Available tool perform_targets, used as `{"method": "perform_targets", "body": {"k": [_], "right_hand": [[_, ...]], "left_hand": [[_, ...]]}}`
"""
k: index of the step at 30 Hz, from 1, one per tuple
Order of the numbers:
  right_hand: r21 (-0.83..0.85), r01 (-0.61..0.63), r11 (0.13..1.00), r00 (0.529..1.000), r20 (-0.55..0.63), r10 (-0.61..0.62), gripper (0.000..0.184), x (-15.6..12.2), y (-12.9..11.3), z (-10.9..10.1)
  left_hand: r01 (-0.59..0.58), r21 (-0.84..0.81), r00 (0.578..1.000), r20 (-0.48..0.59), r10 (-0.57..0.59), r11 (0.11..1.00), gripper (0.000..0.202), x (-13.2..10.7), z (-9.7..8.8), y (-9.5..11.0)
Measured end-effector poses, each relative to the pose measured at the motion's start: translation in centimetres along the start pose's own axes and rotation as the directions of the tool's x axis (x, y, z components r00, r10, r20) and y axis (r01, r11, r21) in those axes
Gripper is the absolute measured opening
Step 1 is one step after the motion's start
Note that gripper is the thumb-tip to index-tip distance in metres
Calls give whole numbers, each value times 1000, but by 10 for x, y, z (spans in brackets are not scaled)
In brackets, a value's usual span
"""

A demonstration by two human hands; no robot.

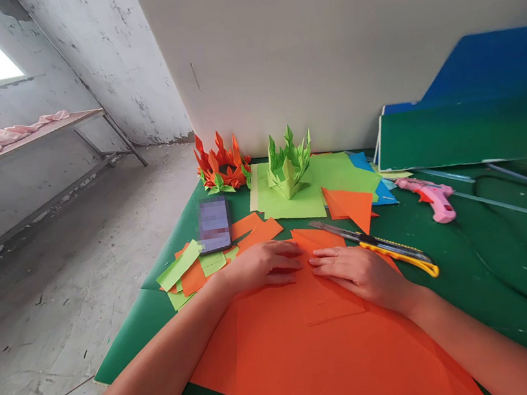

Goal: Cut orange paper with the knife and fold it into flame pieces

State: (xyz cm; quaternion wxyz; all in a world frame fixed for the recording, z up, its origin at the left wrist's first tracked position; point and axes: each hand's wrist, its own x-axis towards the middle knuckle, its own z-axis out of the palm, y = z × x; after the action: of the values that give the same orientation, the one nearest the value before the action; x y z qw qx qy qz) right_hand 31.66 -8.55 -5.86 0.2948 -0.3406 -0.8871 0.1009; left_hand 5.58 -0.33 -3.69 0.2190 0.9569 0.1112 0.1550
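My left hand (pixel 267 263) lies with its fingers stretched out over orange paper, pointing to the right. Facing it, my right hand (pixel 352 270) rests with its fingers extended flat on the same spot, and a small gap parts the fingertips. Under both hands spreads a large orange paper sheet (pixel 335 357); a smaller orange piece (pixel 315 237) shows just beyond the fingertips, its lower part covered by the hands. Close behind my right hand is a yellow-handled utility knife (pixel 383 248), blade extended toward the left.
Green and orange paper scraps (pixel 190 270) surround a phone (pixel 214 225) at left. An orange paper crown (pixel 223 162) and a green paper crown (pixel 290 166) stand at the back. A pink glue gun (pixel 433 198) with a dark cord lies right on the green table (pixel 509 267).
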Motion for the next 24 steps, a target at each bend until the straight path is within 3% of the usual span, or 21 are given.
{"method": "perform_targets", "body": {"k": [7,24], "right_hand": [[-16,-6,1000,1000,21,6,33,-1,0,0],[-20,-3,1000,998,63,4,30,-4,6,3]], "left_hand": [[47,-71,999,6,-47,996,37,0,0,-2],[43,-41,999,24,-43,998,38,2,0,-1]]}}
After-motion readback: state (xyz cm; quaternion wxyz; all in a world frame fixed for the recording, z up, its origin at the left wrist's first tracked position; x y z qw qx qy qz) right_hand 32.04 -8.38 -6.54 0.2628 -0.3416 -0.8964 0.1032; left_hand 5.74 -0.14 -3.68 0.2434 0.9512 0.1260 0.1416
